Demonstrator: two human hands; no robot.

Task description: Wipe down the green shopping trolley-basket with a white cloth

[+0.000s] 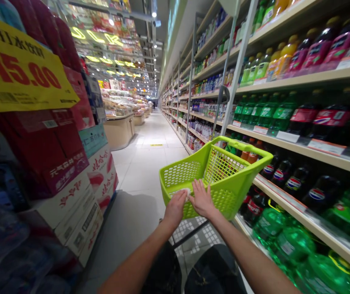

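A lime-green plastic shopping basket [230, 192] with perforated walls stands before me on a wheeled frame. My left hand [176, 206] is at its near rim, fingers pressed together on a small white wipe [187, 191], which is mostly hidden under the fingertips. Just to the right, my right hand [202, 199] rests on the same near side of the basket with its fingers stretched out. The two hands nearly touch beside the wipe. Inside the basket, the slotted inner panel [225, 163] shows.
Shelves [300, 141] of soft drink bottles run along the right, close to the basket. Large green bottles [294, 241] stand on the lowest level. Stacked drink cartons [67, 212] under a yellow price sign [25, 69] line the left. A tiled aisle [150, 163] leads ahead past display counters [120, 130].
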